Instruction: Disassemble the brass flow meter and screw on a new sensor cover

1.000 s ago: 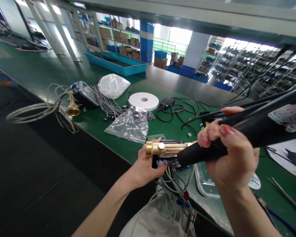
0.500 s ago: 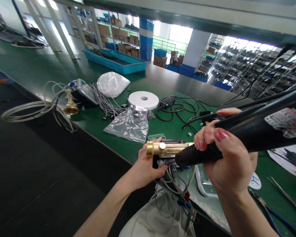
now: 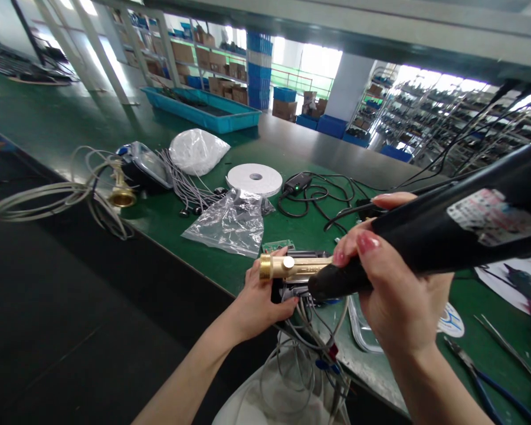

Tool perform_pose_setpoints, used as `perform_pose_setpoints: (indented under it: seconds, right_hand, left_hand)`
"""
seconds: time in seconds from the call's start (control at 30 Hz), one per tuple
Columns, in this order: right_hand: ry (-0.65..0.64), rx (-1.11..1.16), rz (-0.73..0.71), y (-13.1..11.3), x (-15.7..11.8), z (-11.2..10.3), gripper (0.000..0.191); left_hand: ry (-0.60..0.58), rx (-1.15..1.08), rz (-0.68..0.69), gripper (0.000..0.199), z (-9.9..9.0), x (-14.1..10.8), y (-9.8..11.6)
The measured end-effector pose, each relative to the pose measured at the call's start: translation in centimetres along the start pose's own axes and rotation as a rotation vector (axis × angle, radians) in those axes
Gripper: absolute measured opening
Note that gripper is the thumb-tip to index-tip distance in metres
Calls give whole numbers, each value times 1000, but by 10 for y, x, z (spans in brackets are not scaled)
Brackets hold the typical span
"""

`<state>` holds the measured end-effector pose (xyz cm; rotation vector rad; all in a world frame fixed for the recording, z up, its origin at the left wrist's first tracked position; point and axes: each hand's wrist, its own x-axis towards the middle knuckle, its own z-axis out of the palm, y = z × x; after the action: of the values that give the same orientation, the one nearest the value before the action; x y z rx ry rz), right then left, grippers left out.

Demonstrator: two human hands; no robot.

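My left hand (image 3: 261,301) grips a brass threaded pipe body (image 3: 287,267), which has a dark unit and several grey wires hanging beneath it. My right hand (image 3: 398,283) is wrapped around a black hot-air gun (image 3: 446,236) with a worn sticker on its barrel. The gun's tapered black nozzle (image 3: 323,283) sits at the right end of the brass body, hiding part of it. Its cord runs off to the upper right. A small green circuit board (image 3: 278,246) lies just beyond my left hand.
On the green bench mat (image 3: 318,236) lie a plastic bag (image 3: 225,227), a white tape roll (image 3: 254,179), a black adapter (image 3: 297,183), and a second brass fitting (image 3: 121,195) with cables. Pliers (image 3: 473,372) lie at the lower right. A blue tray (image 3: 199,110) and stocked shelves stand beyond.
The hot-air gun has swung with my right hand, and its nozzle now lies further left along the brass body. The whole view has drifted slightly.
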<state>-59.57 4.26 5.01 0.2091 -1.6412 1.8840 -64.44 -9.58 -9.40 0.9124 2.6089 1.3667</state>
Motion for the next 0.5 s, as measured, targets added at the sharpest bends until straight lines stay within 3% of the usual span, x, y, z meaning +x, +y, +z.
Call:
perform_pose_setpoints:
  seconds: [0.27,0.4,0.5]
  right_hand:
    - [119,-134,-75,3,-3,17,23]
    - [117,-141,-68,2,-2,16,22]
    - [138,-125,-60,1,1,13,22]
  left_hand:
    - [15,-38,-13,75,1,-1,0]
    - [43,-106,-29,64,5,-3,-6]
    - [234,-170,-167,56,10,-13,-5]
